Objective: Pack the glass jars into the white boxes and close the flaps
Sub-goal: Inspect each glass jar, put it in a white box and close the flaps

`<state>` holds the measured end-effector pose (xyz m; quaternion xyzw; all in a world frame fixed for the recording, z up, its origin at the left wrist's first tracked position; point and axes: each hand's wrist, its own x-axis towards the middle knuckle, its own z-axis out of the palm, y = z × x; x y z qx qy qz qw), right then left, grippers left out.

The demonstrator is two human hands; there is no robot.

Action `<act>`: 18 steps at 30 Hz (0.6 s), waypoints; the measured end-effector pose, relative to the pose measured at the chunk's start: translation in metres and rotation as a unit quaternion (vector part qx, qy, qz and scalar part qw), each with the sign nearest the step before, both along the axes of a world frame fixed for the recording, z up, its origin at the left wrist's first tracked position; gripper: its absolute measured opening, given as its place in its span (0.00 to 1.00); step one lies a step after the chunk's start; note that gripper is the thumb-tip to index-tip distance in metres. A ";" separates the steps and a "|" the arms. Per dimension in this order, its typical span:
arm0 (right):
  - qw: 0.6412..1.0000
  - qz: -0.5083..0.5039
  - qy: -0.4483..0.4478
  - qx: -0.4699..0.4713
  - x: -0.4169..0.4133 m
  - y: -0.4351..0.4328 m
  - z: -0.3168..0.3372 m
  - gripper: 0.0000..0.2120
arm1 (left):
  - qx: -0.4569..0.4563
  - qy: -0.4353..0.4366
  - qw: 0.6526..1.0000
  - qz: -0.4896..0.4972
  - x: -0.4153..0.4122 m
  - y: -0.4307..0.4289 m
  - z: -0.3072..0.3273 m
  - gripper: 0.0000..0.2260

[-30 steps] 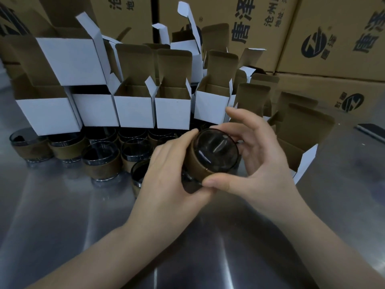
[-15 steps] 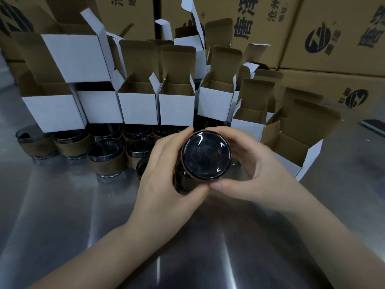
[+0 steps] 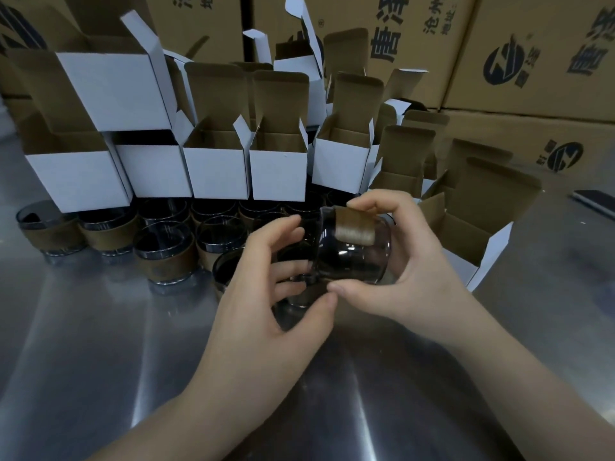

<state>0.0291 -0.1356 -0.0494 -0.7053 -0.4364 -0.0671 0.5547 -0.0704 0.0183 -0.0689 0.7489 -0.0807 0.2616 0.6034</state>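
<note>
A dark glass jar (image 3: 352,257) with a brown band lies on its side in the air between my hands. My right hand (image 3: 409,274) grips it from the right, fingers over the band and thumb underneath. My left hand (image 3: 259,311) curls round its left end, thumb tip meeting the right thumb below the jar. Just right of the jar a white box (image 3: 492,254) lies tilted with its brown flaps open toward my hands. Behind stands a row of open white boxes (image 3: 216,174).
Several banded jars (image 3: 166,251) stand on the metal table (image 3: 100,344) in front of the box row, left of my hands. Large brown printed cartons (image 3: 532,44) wall off the back. A flat dark object (image 3: 595,199) lies at the right edge.
The jar has turned from facing me end-on to lying sideways, and shifted slightly right toward the open box. Both hands stayed on it.
</note>
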 end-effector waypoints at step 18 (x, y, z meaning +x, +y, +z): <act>0.997 -0.047 -0.049 0.042 -0.003 0.008 -0.004 0.24 | -0.219 0.023 0.955 -0.200 0.011 0.000 0.008 0.16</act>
